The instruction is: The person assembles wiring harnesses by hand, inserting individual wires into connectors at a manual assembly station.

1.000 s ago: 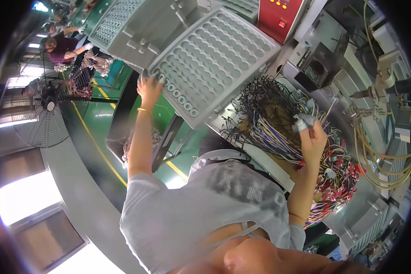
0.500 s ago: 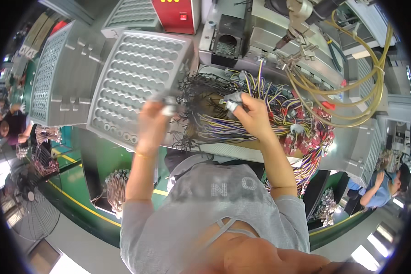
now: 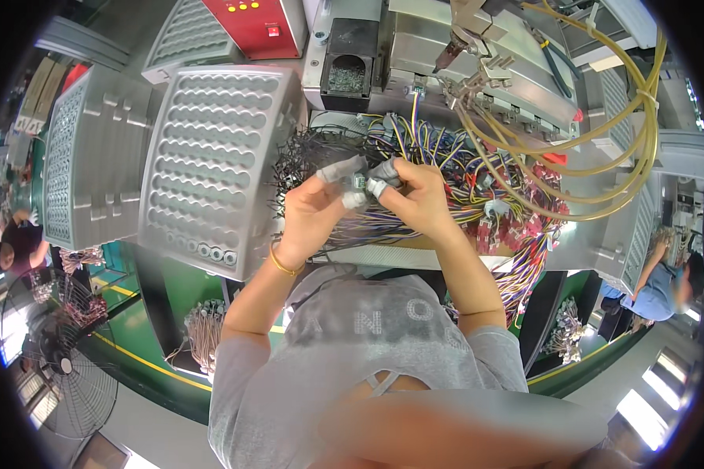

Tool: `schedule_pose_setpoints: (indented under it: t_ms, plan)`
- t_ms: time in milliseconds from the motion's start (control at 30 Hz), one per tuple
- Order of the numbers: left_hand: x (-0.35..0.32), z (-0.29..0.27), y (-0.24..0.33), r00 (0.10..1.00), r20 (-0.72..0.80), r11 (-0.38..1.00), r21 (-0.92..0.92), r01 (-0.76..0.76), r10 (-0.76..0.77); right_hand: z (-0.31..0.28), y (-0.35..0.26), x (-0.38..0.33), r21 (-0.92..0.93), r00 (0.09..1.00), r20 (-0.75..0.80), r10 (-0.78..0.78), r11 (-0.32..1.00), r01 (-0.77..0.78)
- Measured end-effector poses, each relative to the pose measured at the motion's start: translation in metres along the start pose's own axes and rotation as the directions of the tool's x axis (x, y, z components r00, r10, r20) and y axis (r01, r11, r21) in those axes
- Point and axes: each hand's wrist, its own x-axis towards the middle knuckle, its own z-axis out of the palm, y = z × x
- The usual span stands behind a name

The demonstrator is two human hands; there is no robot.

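Observation:
Over the wire bundle, my left hand [image 3: 314,209] and my right hand [image 3: 416,197] meet at a small part with a green face [image 3: 360,181], perhaps a little circuit board. My right thumb and forefinger pinch it from the right. From the left, my other thumb and forefinger close around it. Grey and white wraps cover the fingertips of both hands, and blur hides the exact contact. Beneath lie heaped wires [image 3: 446,215] in yellow, purple, white and black, with red connectors [image 3: 497,234] at their right end.
A grey tray [image 3: 278,156] with rows of round pockets stands left, with several rings in its nearest row. Behind are a red box [image 3: 254,27], a black bin of small bits [image 3: 348,78] and a metal fixture [image 3: 477,70]. Yellowish hoses [image 3: 641,148] loop at right.
My left hand has swung right from beside the tray to the small part at my right hand. The right hand still pinches. The whole view has shifted slightly.

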Motion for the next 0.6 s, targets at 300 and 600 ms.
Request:
schedule_pose_setpoints:
  t_ms: [300,600]
  plan:
    - [0.013,0.003,-0.003,0.991,-0.062,0.989,0.080,0.123,-0.118,-0.002,-0.010,-0.003,0.064,0.986,0.081,0.144,0.987,-0.149]
    - [0.030,0.023,-0.002,0.973,0.167,0.968,-0.168,0.187,-0.159,-0.018,0.006,-0.001,0.197,0.969,-0.043,0.242,0.953,-0.230]
